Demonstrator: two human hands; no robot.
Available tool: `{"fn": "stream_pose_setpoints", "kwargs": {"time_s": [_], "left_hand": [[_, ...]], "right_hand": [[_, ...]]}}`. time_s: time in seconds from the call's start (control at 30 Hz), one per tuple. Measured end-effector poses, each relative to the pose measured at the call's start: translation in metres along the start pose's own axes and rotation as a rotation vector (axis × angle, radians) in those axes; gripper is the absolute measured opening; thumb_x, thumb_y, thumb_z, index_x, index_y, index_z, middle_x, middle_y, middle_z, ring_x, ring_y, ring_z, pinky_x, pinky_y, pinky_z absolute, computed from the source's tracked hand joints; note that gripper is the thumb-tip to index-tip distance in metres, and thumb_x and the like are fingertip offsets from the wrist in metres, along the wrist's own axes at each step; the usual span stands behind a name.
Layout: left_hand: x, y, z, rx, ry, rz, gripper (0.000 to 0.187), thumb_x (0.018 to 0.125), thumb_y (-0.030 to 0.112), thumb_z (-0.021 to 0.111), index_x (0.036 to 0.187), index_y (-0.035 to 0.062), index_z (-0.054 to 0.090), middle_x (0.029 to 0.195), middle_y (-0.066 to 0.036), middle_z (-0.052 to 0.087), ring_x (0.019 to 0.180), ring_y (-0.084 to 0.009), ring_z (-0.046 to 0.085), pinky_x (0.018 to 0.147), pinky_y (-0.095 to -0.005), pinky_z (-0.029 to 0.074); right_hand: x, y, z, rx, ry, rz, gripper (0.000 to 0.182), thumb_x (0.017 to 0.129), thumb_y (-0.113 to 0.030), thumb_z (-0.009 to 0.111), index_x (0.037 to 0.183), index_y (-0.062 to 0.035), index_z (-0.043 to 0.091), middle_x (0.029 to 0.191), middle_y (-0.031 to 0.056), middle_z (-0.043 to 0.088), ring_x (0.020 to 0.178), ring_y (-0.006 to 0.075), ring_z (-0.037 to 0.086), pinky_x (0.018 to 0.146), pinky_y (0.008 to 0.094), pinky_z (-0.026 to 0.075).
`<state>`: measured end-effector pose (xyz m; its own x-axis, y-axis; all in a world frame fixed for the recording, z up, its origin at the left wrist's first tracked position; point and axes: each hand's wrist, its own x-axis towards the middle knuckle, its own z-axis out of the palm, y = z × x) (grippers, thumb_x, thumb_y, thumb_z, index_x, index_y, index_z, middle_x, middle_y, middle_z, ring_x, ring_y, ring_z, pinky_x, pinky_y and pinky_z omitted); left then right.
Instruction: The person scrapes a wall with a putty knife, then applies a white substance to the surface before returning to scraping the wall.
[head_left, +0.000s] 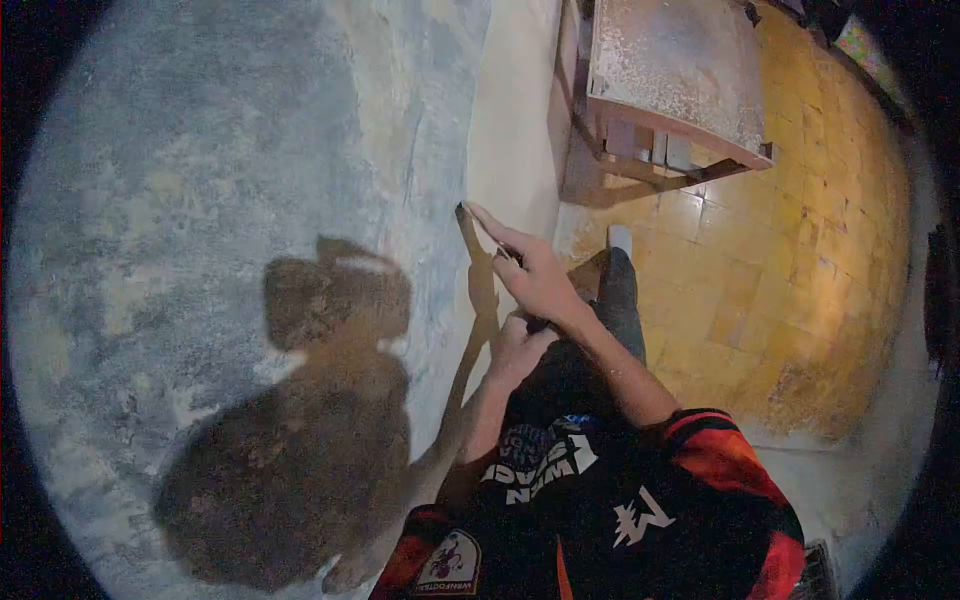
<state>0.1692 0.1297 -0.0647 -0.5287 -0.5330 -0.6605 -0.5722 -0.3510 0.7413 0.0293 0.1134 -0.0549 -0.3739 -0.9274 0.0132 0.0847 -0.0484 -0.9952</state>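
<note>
My right hand [540,278] reaches up to the wall, its index finger stretched out and its other fingers curled in. A small dark spot shows at that fingertip, right at the border between the patchy blue-grey wall surface [250,130] and a smooth cream strip [515,110]. Between the curled fingers a bit of something dark appears; what it is I cannot tell. Just below and closer to my body, my left hand [517,352] is closed, with a dark piece [537,325] at its top by the thumb. Most of what it grips is hidden.
A worn wooden table [680,75] stands ahead to the right, near the wall. Yellow tiles [770,260] cover the floor, and my foot [620,238] rests on them. My shadow [310,440] falls across the wall at left. A dark grate-like object [820,575] lies at lower right.
</note>
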Motion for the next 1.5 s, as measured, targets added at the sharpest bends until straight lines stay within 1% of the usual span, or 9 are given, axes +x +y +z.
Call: {"fn": "stream_pose_setpoints", "kwargs": {"time_s": [0.1,0.27,0.4,0.5,0.63,0.8,1.0,1.27,1.5], "left_hand": [[0.002,0.001,0.007,-0.104,0.057,-0.017,0.035,0.086,0.015,0.067,0.114,-0.0038,0.06,0.096,-0.005,0.064,0.081,-0.0134,0.058,0.07,-0.0299,0.047],[-0.001,0.046,-0.005,-0.063,0.114,-0.032,0.04,0.087,0.015,0.064,0.121,-0.0044,0.058,0.114,-0.009,0.064,0.094,-0.0161,0.063,0.078,-0.0312,0.05],[-0.007,0.057,0.001,0.11,0.085,-0.013,0.043,0.086,0.018,0.065,0.122,-0.004,0.058,0.107,-0.008,0.066,0.09,-0.0169,0.063,0.077,-0.0302,0.049],[-0.009,0.034,0.012,-0.039,0.131,-0.069,0.043,0.085,0.019,0.066,0.12,-0.0046,0.059,0.103,-0.009,0.068,0.09,-0.0191,0.063,0.079,-0.0313,0.049],[0.0,0.056,0.003,0.119,0.068,-0.076,0.042,0.085,0.021,0.066,0.116,-0.0064,0.061,0.103,-0.011,0.067,0.091,-0.0185,0.062,0.076,-0.0312,0.049],[0.019,0.026,0.001,0.034,0.086,-0.067,0.042,0.086,0.02,0.064,0.119,-0.006,0.059,0.107,-0.013,0.066,0.092,-0.0198,0.062,0.073,-0.0347,0.05],[0.005,0.044,0.004,-0.008,0.023,-0.126,0.041,0.087,0.02,0.063,0.12,-0.0039,0.058,0.101,-0.009,0.065,0.081,-0.0184,0.062,0.068,-0.0324,0.05],[0.012,0.016,0.011,-0.156,0.103,-0.033,0.033,0.088,0.022,0.062,0.111,-0.0004,0.059,0.085,-0.003,0.061,0.07,-0.0127,0.056,0.061,-0.0295,0.046],[0.011,0.008,0.008,-0.135,0.029,0.0,0.024,0.089,0.021,0.061,0.101,-0.0002,0.062,0.082,-0.001,0.06,0.067,-0.0104,0.053,0.059,-0.0277,0.043]], "right_hand": [[0.001,-0.008,-0.007,-0.012,-0.028,0.039,0.07,0.083,-0.004,0.047,0.151,-0.0217,0.044,0.067,0.0023,0.043,0.064,0.0105,0.04,0.063,0.0261,0.039],[0.022,-0.008,0.0,0.086,0.106,0.118,0.062,0.086,-0.007,0.049,0.147,-0.0108,0.046,0.138,0.0218,0.057,0.125,0.0269,0.058,0.106,0.0341,0.042],[0.01,-0.02,-0.006,0.038,0.013,0.117,0.061,0.085,-0.007,0.05,0.147,-0.0106,0.047,0.135,0.0217,0.059,0.122,0.0273,0.06,0.105,0.0347,0.043],[0.015,0.004,-0.002,0.011,0.054,-0.015,0.072,0.082,-0.004,0.045,0.152,-0.0196,0.042,0.068,0.0008,0.05,0.061,0.0094,0.041,0.06,0.0265,0.042],[0.019,-0.009,-0.012,-0.064,0.016,0.036,0.071,0.081,-0.004,0.046,0.151,-0.0196,0.043,0.067,0.003,0.05,0.061,0.0109,0.041,0.061,0.0279,0.042],[0.018,-0.014,-0.016,-0.067,0.023,0.034,0.062,0.084,-0.004,0.048,0.145,-0.012,0.049,0.132,0.0232,0.06,0.121,0.0308,0.062,0.105,0.0346,0.043],[0.021,-0.006,-0.012,-0.073,0.041,-0.019,0.073,0.08,-0.001,0.048,0.15,-0.0231,0.044,0.087,0.0109,0.061,0.067,0.0111,0.044,0.066,0.0259,0.044],[0.017,-0.02,-0.014,-0.069,0.014,0.039,0.06,0.085,-0.004,0.047,0.145,-0.0104,0.048,0.131,0.0241,0.061,0.12,0.0287,0.062,0.101,0.0318,0.044],[0.019,-0.004,-0.009,-0.126,0.078,-0.09,0.063,0.083,-0.004,0.047,0.145,-0.0136,0.049,0.122,0.0292,0.061,0.093,0.0293,0.069,0.09,0.0337,0.05]]}}
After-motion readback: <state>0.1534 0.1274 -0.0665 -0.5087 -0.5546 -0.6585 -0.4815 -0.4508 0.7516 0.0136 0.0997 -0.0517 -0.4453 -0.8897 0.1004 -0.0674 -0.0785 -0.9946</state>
